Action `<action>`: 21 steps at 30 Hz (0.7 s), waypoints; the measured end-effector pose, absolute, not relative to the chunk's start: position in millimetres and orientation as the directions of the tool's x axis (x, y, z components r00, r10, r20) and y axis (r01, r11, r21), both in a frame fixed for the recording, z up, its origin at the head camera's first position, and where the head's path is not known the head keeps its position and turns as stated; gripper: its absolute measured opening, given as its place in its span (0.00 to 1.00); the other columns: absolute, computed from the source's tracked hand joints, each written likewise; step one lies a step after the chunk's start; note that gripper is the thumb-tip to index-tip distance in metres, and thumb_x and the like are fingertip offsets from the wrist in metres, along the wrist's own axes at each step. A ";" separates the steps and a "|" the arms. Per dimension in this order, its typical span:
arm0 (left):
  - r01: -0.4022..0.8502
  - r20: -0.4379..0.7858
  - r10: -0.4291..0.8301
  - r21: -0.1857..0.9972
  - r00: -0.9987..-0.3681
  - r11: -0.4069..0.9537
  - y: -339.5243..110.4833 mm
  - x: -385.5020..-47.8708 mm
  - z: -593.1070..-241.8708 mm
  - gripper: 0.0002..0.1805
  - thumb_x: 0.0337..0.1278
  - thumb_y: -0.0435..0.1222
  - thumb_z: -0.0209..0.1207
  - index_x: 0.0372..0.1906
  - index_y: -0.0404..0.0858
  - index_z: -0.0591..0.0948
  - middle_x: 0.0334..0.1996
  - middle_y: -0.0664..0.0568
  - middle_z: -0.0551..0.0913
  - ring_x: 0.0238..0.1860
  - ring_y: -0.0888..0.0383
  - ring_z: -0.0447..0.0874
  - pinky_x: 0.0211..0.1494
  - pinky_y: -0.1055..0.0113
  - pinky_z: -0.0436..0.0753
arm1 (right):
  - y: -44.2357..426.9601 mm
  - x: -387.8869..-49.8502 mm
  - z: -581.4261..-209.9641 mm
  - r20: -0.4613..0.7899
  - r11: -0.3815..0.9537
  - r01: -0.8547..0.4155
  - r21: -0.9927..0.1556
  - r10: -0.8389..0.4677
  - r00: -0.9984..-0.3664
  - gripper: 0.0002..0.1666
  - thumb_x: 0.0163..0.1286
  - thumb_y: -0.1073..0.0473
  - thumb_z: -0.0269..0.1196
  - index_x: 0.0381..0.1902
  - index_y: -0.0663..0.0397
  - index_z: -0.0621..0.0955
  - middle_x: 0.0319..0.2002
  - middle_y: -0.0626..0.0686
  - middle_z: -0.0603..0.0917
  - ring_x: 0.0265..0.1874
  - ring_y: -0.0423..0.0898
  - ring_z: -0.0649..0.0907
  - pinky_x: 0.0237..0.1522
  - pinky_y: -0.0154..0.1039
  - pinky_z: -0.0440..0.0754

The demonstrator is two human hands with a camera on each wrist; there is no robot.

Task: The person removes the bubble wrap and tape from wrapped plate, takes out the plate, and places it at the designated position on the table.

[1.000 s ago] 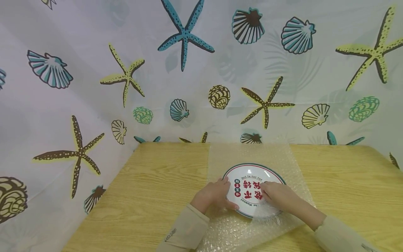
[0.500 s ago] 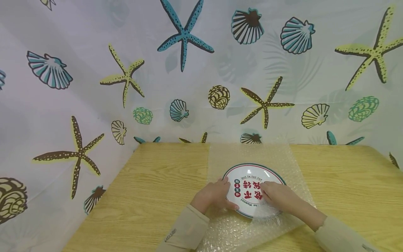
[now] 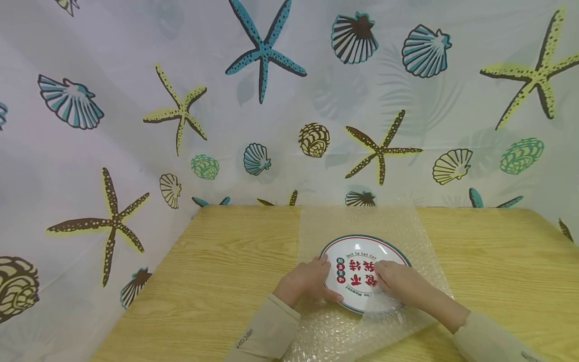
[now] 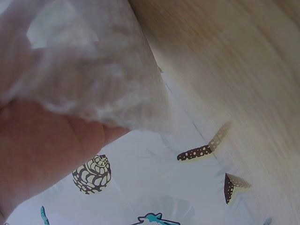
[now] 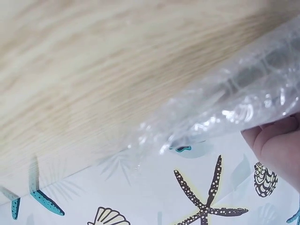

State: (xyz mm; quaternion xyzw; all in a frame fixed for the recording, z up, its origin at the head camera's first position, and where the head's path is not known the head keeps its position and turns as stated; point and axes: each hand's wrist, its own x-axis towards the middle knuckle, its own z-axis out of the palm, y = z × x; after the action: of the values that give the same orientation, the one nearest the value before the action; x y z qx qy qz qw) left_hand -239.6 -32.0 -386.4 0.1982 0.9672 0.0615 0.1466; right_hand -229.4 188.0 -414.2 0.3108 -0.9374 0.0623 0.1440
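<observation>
I take the clock from the head view, with 12 o'clock pointing away from the person. The governing relation is plate between hands: the white plate (image 3: 357,273) lies face up on bubble wrap (image 3: 362,221) on the wooden table (image 3: 235,251). Its longer visible axis runs roughly from 10 to 4 o'clock, though I cannot rule out foreshortening of a round rim. The left hand (image 3: 308,281) sits at 9 o'clock, thumb and fingers spread apart and touching the rim; I cannot tell whether any finger hooks beneath it. From that hand the plate centre lies toward 3 o'clock. The right hand (image 3: 400,282) enters from 4 o'clock, fingers curled over the plate, and pinches a wrap flap (image 3: 379,305). It covers part of the red lettering (image 3: 356,281). The flap crosses the rim near 5 o'clock; this wrap is the only enclosing item I see, and it leaves most of the face exposed.
</observation>
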 end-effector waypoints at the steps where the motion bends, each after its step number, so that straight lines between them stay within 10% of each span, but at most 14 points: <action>1: 0.365 -0.260 0.401 0.178 -0.878 0.914 -31.9 -239.3 -385.9 0.47 0.38 0.57 0.62 0.64 0.39 0.63 0.67 0.52 0.55 0.66 0.55 0.52 0.62 0.59 0.60 | 188.0 -229.3 -414.2 0.304 0.801 -0.598 -0.029 -0.563 -0.769 0.09 0.58 0.65 0.58 0.23 0.53 0.69 0.18 0.43 0.66 0.17 0.39 0.65 0.18 0.37 0.69; 21: 0.376 -0.255 0.410 0.173 -0.876 0.910 -32.3 -241.0 -389.3 0.46 0.39 0.58 0.61 0.65 0.39 0.62 0.67 0.52 0.54 0.65 0.56 0.53 0.62 0.59 0.60 | 185.7 -226.1 -410.0 0.233 0.831 -0.547 -0.098 -0.515 -0.825 0.08 0.61 0.65 0.56 0.24 0.53 0.69 0.19 0.43 0.65 0.19 0.38 0.64 0.19 0.33 0.65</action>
State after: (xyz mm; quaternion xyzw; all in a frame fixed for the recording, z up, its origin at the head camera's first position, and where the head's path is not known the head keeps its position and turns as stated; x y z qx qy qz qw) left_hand -241.0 -32.3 -389.3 0.2033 0.9666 0.0591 0.1442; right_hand -226.1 185.7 -410.0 0.2791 -0.9518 0.0804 0.0987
